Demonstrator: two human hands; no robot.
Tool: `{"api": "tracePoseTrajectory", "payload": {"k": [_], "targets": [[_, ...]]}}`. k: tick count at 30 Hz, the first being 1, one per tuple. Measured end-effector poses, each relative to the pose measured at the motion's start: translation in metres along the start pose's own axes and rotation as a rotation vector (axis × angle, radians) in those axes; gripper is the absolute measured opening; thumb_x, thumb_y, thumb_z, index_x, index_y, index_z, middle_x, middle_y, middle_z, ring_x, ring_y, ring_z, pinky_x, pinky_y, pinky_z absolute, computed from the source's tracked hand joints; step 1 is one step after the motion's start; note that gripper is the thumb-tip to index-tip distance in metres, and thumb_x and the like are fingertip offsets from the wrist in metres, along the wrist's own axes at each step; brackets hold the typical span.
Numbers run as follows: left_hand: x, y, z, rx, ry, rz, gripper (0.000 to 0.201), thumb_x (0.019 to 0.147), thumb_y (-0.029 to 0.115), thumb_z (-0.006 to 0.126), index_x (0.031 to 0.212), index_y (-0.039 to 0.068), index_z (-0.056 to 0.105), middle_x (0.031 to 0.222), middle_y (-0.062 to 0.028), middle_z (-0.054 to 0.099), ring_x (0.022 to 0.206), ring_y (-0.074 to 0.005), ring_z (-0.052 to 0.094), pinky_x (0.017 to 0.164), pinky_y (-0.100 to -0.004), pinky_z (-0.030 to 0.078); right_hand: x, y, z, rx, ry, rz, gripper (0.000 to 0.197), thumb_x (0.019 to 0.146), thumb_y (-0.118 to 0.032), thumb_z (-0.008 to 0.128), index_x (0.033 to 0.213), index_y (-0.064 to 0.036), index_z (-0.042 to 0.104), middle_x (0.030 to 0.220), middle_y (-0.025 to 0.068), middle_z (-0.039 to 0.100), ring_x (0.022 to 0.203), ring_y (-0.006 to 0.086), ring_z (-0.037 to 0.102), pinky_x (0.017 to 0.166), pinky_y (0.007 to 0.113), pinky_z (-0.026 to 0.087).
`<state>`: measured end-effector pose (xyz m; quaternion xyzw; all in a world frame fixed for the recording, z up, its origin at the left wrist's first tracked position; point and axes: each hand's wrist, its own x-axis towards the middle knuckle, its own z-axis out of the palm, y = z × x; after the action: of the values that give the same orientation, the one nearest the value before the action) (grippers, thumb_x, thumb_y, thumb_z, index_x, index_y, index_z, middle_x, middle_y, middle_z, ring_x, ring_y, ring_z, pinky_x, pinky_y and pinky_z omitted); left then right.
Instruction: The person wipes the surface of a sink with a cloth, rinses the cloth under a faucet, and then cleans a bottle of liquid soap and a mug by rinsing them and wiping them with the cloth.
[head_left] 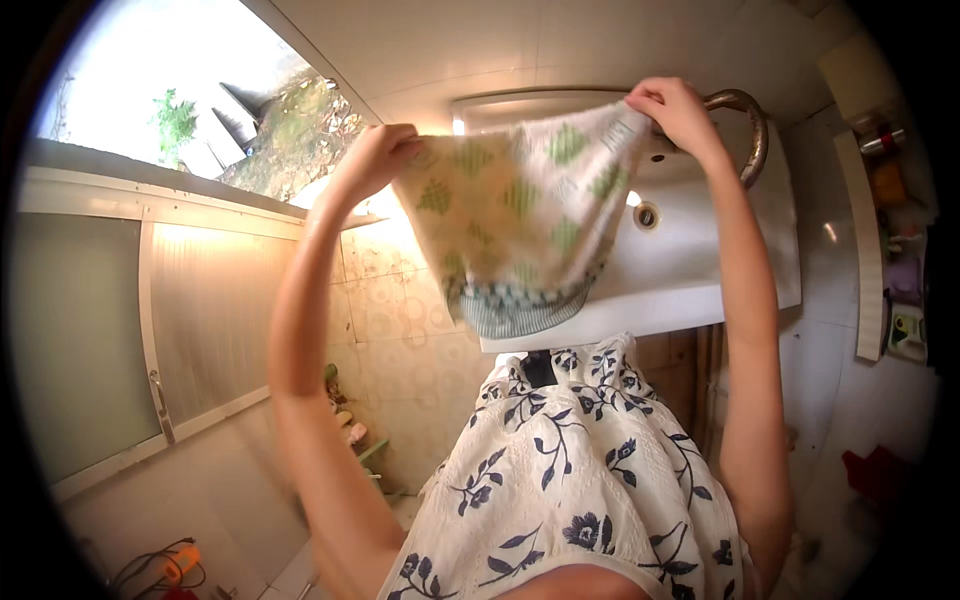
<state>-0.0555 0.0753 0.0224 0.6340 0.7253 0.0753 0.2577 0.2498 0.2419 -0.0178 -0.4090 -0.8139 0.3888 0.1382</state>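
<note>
Two Hands Spread a Printed Cloth Before a Sink

Head view: A person in a white dress (560, 450) with dark flowers and leaves stands at a white sink (735, 245), its round drain (648, 215) in sight to the right of a raised cloth (520, 205) that hides the basin's left part. A curved metal pipe (757, 130) arcs near the right wrist. At left, a frosted pane (215, 320) with a handle (160, 405) sits below a bright opening with a green plant (177, 120) outside; at right, a shelf (868, 260) bears small items. A black cord (140, 560) and an orange object (182, 563) lie at lower left.

The cloth, slightly blurred, is cream with green patches, yellowed by light on its left, and ends below in a blue-grey ribbed band under a dark-patterned strip. It hangs in the air, partly over the sink. The left hand (388, 155) and right hand (667, 105) each pinch an upper corner, fingers closed on the fabric.

Counted: two hands, one cloth, one sink, one drain, one pipe.
</note>
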Motion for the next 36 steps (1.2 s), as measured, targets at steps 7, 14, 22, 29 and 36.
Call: {"api": "tracePoseTrajectory", "payload": {"k": [7, 14, 22, 29, 36], "targets": [[-0.053, -0.043, 0.086, 0.466, 0.058, 0.327, 0.024, 0.074, -0.003, 0.044, 0.092, 0.012, 0.052, 0.081, -0.0056, 0.057, 0.077, -0.017, 0.054, 0.081, -0.0332, 0.04, -0.044, 0.061, 0.061, 0.194, -0.063, -0.206, 0.007, 0.073, -0.006, 0.054, 0.076, -0.0005, 0.052, 0.074, 0.0102, 0.055, 0.069, 0.0216, 0.054, 0.062, 0.028, 0.041], [-0.11, -0.039, 0.157, 0.348, -0.032, 0.219, 0.025, 0.075, 0.022, 0.055, 0.097, 0.011, 0.055, 0.099, -0.0061, 0.05, 0.094, -0.0184, 0.046, 0.083, -0.0341, 0.033, -0.132, 0.102, 0.153, 0.125, -0.188, -0.133, 0.01, 0.071, -0.006, 0.057, 0.081, -0.0064, 0.054, 0.093, 0.0065, 0.051, 0.086, 0.0246, 0.052, 0.077, 0.031, 0.042], [-0.044, 0.04, 0.221, 0.432, 0.199, -0.154, 0.057, 0.077, 0.035, 0.048, 0.125, 0.01, 0.031, 0.133, -0.0178, 0.02, 0.122, -0.0316, 0.02, 0.098, -0.0417, 0.018, -0.105, 0.018, 0.232, -0.229, 0.019, 0.175, 0.054, 0.076, -0.041, 0.05, 0.125, -0.0286, 0.031, 0.135, 0.0198, 0.005, 0.119, 0.0445, 0.013, 0.084, 0.062, 0.024], [0.077, 0.0, 0.24, 0.488, 0.213, -0.152, 0.055, 0.079, 0.034, 0.042, 0.125, 0.007, 0.031, 0.13, -0.0207, 0.024, 0.12, -0.032, 0.023, 0.098, -0.0393, 0.018, 0.011, 0.091, 0.24, -0.236, 0.108, 0.127, 0.057, 0.074, -0.043, 0.051, 0.126, -0.0294, 0.03, 0.133, 0.0204, 0.012, 0.115, 0.0431, 0.022, 0.089, 0.059, 0.019], [0.2, -0.064, 0.249, 0.282, 0.25, -0.076, 0.056, 0.076, 0.042, 0.041, 0.122, 0.01, 0.036, 0.129, -0.0202, 0.024, 0.12, -0.0347, 0.02, 0.098, -0.0436, 0.018, 0.111, 0.118, 0.247, -0.264, 0.141, 0.262, 0.049, 0.074, -0.038, 0.053, 0.119, -0.0249, 0.04, 0.129, 0.0151, 0.026, 0.097, 0.0339, 0.039, 0.091, 0.045, 0.028]]}}
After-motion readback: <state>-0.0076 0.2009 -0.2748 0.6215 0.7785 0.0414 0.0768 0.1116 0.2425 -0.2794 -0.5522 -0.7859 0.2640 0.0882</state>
